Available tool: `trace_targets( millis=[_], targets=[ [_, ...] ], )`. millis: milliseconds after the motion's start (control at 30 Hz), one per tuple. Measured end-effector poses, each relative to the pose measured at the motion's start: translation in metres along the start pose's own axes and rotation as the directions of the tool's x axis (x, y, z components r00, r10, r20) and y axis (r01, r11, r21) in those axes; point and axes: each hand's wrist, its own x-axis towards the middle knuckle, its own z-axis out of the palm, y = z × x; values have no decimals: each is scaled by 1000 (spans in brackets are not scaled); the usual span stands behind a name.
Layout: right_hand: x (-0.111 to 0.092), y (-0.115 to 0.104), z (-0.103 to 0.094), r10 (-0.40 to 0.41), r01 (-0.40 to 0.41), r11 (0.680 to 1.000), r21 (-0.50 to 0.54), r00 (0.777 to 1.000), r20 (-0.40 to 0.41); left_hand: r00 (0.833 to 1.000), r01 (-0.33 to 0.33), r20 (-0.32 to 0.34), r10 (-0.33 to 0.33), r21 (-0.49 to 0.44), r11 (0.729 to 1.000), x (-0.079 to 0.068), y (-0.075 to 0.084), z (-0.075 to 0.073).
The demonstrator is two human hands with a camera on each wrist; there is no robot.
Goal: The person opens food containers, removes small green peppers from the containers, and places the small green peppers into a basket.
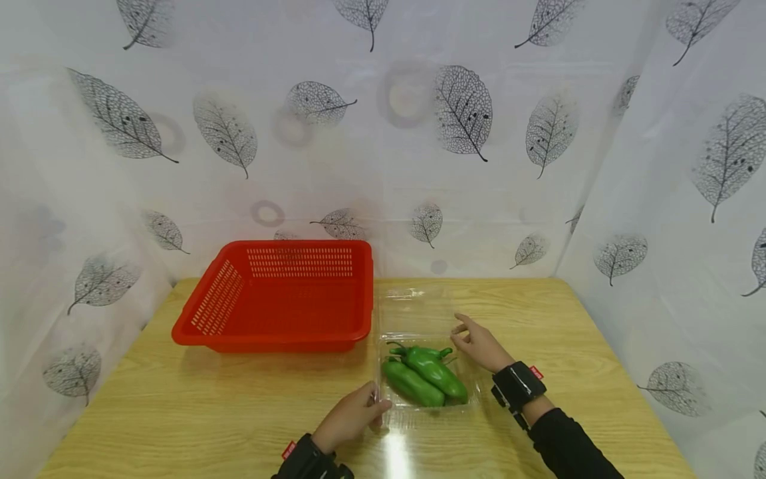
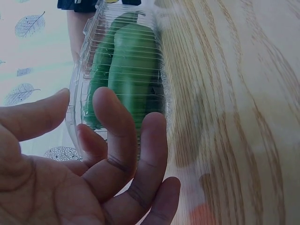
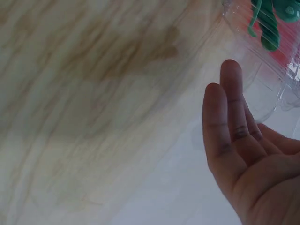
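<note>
Several green peppers point(image 1: 427, 372) lie in a clear plastic clamshell box point(image 1: 413, 408), with more of their length showing through its ribbed wall in the left wrist view. The box's transparent lid point(image 1: 413, 309) is folded back on the far side. At the near left corner, my left hand point(image 1: 353, 416) holds the box's rim between thumb and index finger, its other fingers loosely bent beside the wall. My right hand point(image 1: 479, 342) is by the far right corner, near the lid's hinge. Its fingers point(image 3: 231, 108) look relaxed and grip nothing; whether they touch the plastic I cannot tell.
A red slotted plastic basket point(image 1: 275, 346) stands left of the box, close to the lid. Both are on a wood-grain table point(image 1: 239, 412). A leaf-patterned white curtain point(image 1: 383, 173) rises along the table's back and sides.
</note>
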Motion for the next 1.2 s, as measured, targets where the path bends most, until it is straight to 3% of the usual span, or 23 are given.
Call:
trace_targets(
  millis=[267,400,500,567,667,800,933,1033,1100,1200],
  targets=[
    [-7,3,0,-8,9,998,-57,1000,18,1000,19,9,-19,17,1000,2,1,0],
    [-21,-1,0,-45,34,984,-176,997,-61,1000,26,7,-26,43,999,4,-1,1],
    [-37,-6,1,-153,100,950,-295,975,-162,1000,16,-4,-15,69,998,3,-3,1],
    [-47,-8,2,-268,172,912,-373,937,-223,1000,8,-11,-7,82,997,3,-4,1],
    [-61,-12,5,-460,315,833,-455,851,-252,1000,10,-19,-8,92,996,3,-5,0],
    [-77,-13,12,-666,503,694,-515,721,-193,1000,16,-17,-14,92,996,3,-5,0],
    [-88,-11,22,-778,623,583,-522,613,-138,1000,22,-14,-21,108,994,3,-6,1],
    [-91,-8,28,-819,666,536,-519,560,-127,1000,14,-28,-10,165,986,2,-5,0],
    [-91,-7,31,-835,680,514,-523,536,-124,998,-3,-65,19,244,970,-1,-1,-1],
    [-92,-6,34,-841,686,502,-527,530,-112,977,-35,-174,124,444,896,-6,9,-5]
  ],
)
